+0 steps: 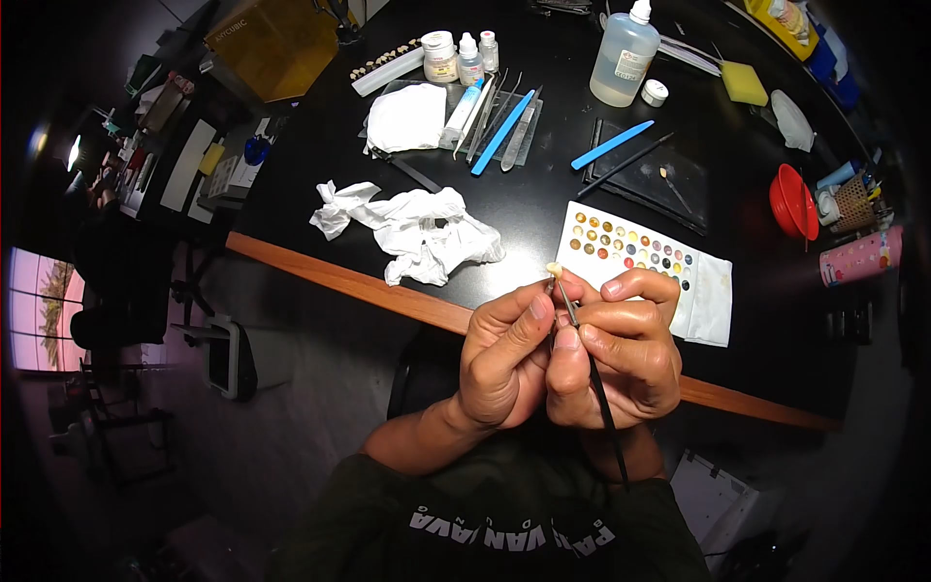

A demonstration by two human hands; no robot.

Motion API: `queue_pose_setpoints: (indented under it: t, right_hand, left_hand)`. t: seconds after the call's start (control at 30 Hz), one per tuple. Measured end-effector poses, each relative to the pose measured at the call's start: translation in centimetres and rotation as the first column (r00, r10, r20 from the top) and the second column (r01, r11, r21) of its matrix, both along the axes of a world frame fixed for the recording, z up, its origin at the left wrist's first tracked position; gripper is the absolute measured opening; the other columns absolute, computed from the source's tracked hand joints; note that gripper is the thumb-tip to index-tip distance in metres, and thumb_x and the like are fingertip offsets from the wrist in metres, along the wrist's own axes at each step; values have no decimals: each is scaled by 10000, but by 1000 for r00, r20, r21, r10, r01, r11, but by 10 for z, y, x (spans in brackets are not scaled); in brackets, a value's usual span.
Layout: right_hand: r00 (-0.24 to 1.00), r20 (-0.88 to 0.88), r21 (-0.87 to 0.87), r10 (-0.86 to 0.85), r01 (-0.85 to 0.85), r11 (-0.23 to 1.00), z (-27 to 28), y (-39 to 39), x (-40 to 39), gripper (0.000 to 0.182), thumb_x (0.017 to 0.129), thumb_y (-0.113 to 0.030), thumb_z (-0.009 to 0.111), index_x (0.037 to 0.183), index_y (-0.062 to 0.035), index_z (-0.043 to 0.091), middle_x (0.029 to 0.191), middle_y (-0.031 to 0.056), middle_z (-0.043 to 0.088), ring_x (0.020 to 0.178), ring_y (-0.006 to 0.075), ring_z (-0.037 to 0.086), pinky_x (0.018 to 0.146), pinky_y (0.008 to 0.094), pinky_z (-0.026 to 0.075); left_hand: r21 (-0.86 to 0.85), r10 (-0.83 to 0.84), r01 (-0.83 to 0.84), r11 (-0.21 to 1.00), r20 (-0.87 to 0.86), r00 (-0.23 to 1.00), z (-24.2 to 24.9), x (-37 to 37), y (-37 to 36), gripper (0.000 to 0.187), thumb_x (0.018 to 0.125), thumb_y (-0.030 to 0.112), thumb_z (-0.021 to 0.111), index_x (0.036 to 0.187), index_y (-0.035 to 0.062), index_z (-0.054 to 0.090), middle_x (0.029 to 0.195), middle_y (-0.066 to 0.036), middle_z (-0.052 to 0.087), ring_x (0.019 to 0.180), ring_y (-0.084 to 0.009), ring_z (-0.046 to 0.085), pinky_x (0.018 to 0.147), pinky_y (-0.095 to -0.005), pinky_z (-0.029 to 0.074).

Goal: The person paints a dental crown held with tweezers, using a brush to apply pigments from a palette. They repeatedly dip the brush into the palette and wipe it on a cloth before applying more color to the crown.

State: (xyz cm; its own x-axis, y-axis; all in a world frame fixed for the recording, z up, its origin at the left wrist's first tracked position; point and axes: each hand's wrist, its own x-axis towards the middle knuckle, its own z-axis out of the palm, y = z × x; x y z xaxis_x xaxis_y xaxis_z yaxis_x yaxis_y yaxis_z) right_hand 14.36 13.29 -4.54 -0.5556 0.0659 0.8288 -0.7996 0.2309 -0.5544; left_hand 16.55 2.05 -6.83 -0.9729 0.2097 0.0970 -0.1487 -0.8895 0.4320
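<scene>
My left hand is closed, pinching a thin holder between thumb and fingertips. On the holder's tip sits a small cream-coloured piece that looks like a dental crown. My right hand grips a slim dark-handled brush, whose tip points up at the crown; whether it touches cannot be made out. Both hands are close together, over the table's front edge. Just beyond them lies a white palette sheet with rows of coloured round dots, partly hidden by my right fingers.
Crumpled white tissue lies left of the hands. Behind it are a folded white cloth, several tools including a blue-handled one, and small jars. A squeeze bottle, black tray and red bowl stand farther right.
</scene>
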Motion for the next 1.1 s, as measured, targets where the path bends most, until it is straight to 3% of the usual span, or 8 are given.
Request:
queue_pose_setpoints:
  t: [0.43,0.53,0.63,1.1]
  right_hand:
    - [1000,0,36,3,-3,999,7,1,1,238,770,67,768,939,-47,647,855,83,701,970,258,591,761,372,685]
    - [1000,22,44,-5,4,999,6,0,3,174,816,35,685,936,-70,613,776,68,688,949,238,540,882,381,506]
    - [1000,2,19,7,-7,1000,3,1,1,236,776,56,771,946,-55,650,857,77,703,955,259,591,769,369,672]
    - [1000,-10,24,-7,7,1000,-1,0,0,255,773,61,784,955,-58,652,864,74,704,953,260,590,776,364,658]
  left_hand:
    - [-19,17,-17,1000,15,1000,2,0,1,331,1133,163,487,1311,-77,630,1181,-137,687,1047,-123,644,973,-278,515]
    - [26,-3,3,1000,-9,1000,-8,0,-1,338,1137,176,470,1298,-75,629,1196,-142,682,1048,-127,638,979,-286,511]
    - [59,-37,39,997,-33,999,-8,-2,-3,354,1144,193,448,1292,-74,627,1204,-147,680,1055,-135,636,996,-300,503]
    - [20,-29,29,999,7,1000,-1,-1,-3,370,1146,209,435,1297,-71,622,1204,-152,677,1070,-145,634,1006,-308,495]
